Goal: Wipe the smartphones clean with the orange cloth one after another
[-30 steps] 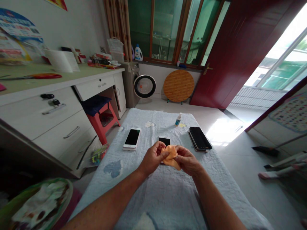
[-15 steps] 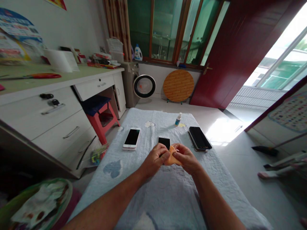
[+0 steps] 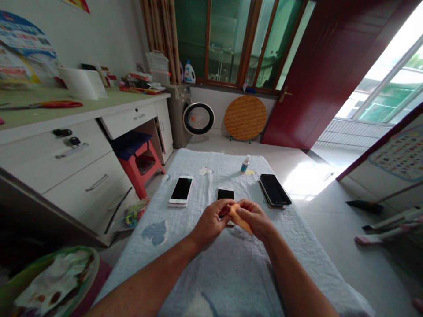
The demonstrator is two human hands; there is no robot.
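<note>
Between my two hands is a small orange cloth (image 3: 242, 220), folded and hanging down toward the lower right. My left hand (image 3: 211, 222) pinches its upper left end with thumb and fingers. My right hand (image 3: 256, 216) is closed on the cloth from the other side. Just beyond and partly beneath the hands lies a white phone (image 3: 226, 193) with a dark screen; its lower part is mostly hidden. To the left rests another white phone (image 3: 181, 189), apparently on top of a second device. On the right is a black phone (image 3: 275, 189) stacked on something flat.
A small spray bottle (image 3: 245, 164) stands near the far edge of the cloth-covered table (image 3: 158, 264). Left of the table are a red stool (image 3: 142, 171), a bin (image 3: 89, 281) and a white desk (image 3: 76, 163). An open washing machine (image 3: 180, 114) stands behind.
The orange cloth has shifted in my fingers; its free part now points down to the right and looks narrower. My left fingers have curled a little differently. The phones have not moved.
</note>
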